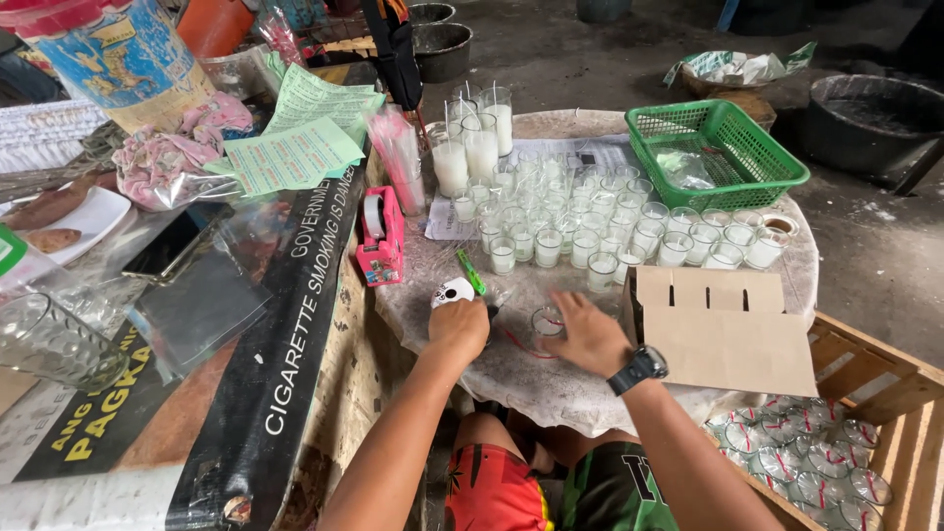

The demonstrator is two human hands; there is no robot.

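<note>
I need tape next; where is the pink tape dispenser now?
The pink tape dispenser stands at the table's left edge, left of the glasses.
</note>
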